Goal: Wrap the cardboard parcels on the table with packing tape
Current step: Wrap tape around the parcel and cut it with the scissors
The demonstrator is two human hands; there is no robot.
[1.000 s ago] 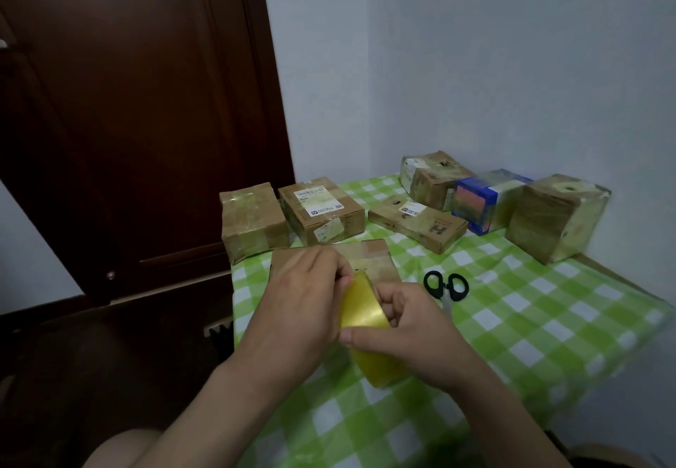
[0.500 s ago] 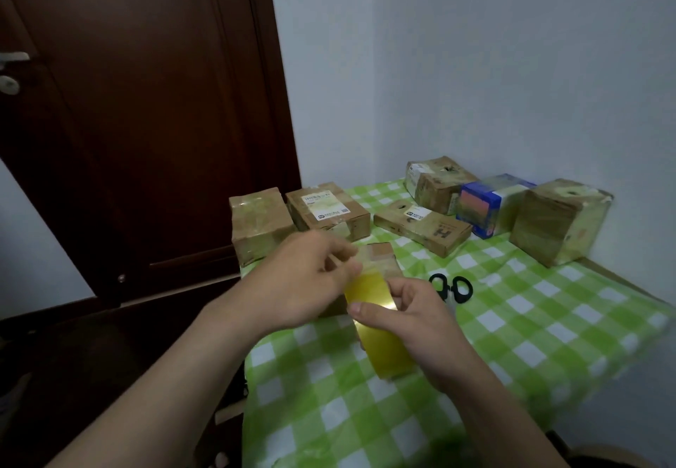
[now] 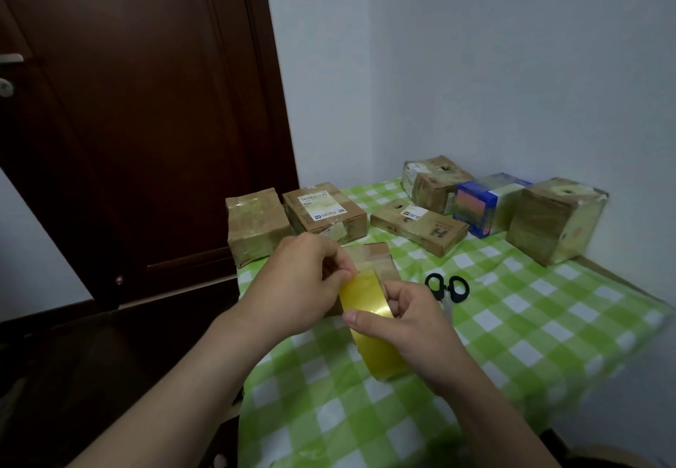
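Right hand (image 3: 413, 325) grips tape roll (image 3: 369, 317), left hand (image 3: 303, 284) pinches its end; next, likely, strip drawn onto parcel (image 3: 376, 253), twelve o'clock.

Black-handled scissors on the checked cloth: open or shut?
Shut: the black-handled scissors show both loops side by side, touching; the right hand hides most of the blades.

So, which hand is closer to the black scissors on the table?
Right. The right hand, holding the tape roll, is just in front of the scissors. The left hand pinches the roll's top, on the side away from them.
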